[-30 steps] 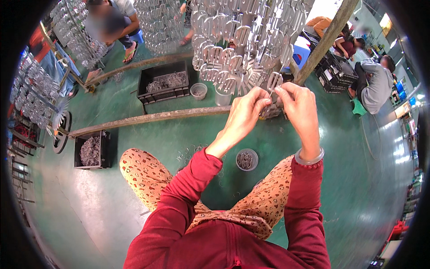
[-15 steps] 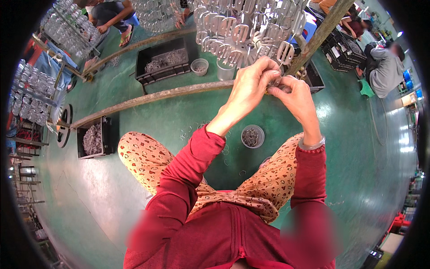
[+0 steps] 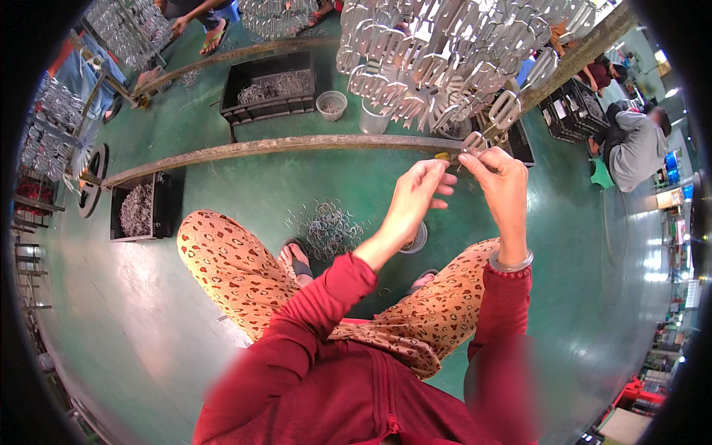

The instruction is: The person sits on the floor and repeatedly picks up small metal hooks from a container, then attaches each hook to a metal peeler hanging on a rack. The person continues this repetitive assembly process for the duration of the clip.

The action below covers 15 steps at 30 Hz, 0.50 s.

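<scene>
My right hand (image 3: 503, 185) is raised in front of me and pinches a small silver metal bracket (image 3: 475, 142) just under the rack of hanging metal brackets (image 3: 445, 59). My left hand (image 3: 417, 199) is close beside it, a small gap between the two. Its fingertips pinch what looks like a small yellowish piece (image 3: 443, 156) next to the bracket. Both sleeves are red. Below my hands are my knees in spotted trousers, a pile of wire hooks (image 3: 326, 226) on the green floor, and a small round tub (image 3: 417, 242).
A long wooden beam (image 3: 282, 146) runs across in front. Behind it stand a black crate of metal parts (image 3: 271, 85) and two white cups (image 3: 331, 104). Another black crate (image 3: 137, 211) is at left. A person sits at right (image 3: 634, 148); another person's legs (image 3: 200, 15) show at top.
My hands have come down a little from the hanging rack and parted slightly. The view has tipped down, bringing the pile of wire hooks and my foot into sight.
</scene>
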Available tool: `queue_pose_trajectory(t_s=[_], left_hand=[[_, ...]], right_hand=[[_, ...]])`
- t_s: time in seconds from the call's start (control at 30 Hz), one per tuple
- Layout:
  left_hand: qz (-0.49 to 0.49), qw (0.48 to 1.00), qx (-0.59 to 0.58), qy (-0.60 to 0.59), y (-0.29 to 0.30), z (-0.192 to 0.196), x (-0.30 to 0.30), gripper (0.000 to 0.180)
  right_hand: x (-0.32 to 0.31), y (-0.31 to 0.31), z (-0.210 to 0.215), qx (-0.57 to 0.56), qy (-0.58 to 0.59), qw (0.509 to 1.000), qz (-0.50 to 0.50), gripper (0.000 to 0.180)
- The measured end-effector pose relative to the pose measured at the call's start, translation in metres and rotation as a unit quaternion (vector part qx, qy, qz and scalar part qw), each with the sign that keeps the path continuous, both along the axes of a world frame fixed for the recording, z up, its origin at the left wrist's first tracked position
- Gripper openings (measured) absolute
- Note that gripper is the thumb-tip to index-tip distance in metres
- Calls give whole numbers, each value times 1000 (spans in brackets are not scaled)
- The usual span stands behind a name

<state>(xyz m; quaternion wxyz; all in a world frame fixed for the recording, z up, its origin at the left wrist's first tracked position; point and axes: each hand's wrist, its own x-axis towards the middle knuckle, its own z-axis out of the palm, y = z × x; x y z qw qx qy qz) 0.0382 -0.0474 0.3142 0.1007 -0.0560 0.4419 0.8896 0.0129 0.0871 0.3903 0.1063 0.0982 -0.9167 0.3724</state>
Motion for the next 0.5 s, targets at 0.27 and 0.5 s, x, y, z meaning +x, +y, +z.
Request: queue_pose_trajectory(t_s=[0.27,0.5], left_hand=[[-184,955,230,-44,-7,-21,-35,11],[-268,937,217,-49,-22,-29,-65,13]], right_hand=[[-8,1,-2,-22,4,999,49,22],[-29,-7,31,96,-104,988,56,19]])
